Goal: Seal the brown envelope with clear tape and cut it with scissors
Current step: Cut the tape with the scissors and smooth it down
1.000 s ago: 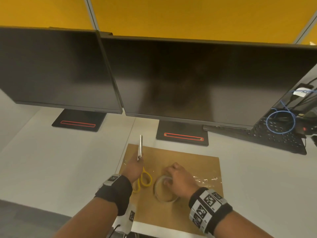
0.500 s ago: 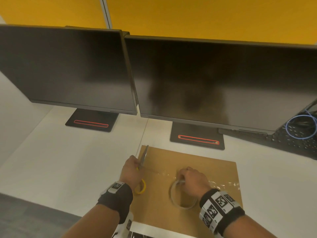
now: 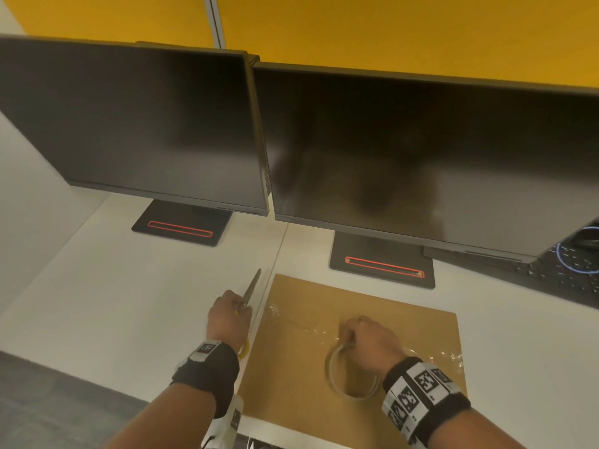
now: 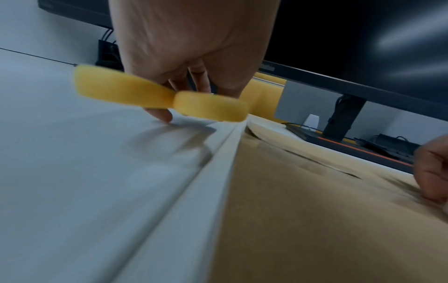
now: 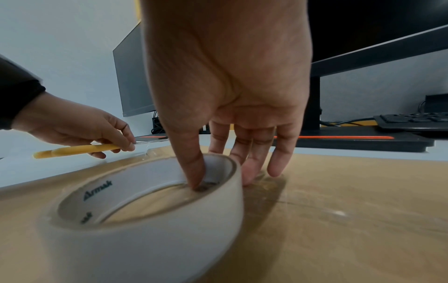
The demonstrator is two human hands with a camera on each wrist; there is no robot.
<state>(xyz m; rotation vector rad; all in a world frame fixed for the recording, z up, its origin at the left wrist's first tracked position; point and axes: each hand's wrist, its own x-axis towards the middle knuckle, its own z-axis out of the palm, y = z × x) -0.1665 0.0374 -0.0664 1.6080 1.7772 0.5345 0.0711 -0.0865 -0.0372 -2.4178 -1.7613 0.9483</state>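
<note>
the brown envelope (image 3: 353, 345) lies flat on the white desk (image 3: 113, 303), in front of the right monitor's stand (image 3: 382, 267), its left edge close along the desk seam. the roll of clear tape (image 3: 353, 377) stands on its flat side on the envelope. the right hand (image 3: 372, 341) pinches the far wall of the roll; the right wrist view shows what the head view hides: the thumb reaches down inside the core, and the remaining fingers (image 5: 278, 153) extend outside the roll with their tips on the paper. a crinkled strip of tape (image 3: 298, 325) runs from the roll toward the envelope's left edge. the left hand (image 3: 228, 319) grips the scissors (image 3: 251, 291) just left of that edge, over the desk, blades together and pointing away toward the monitors. the head view shows only a sliver of the yellow handles (image 4: 160, 97); the left wrist view shows both loops projecting behind the curled fingers, one fingertip touching the desk. the right wrist view shows the scissors held level, near the desk surface. a keyboard (image 3: 551, 273) and a blue cable loop (image 3: 577, 251) sit at far right.
</note>
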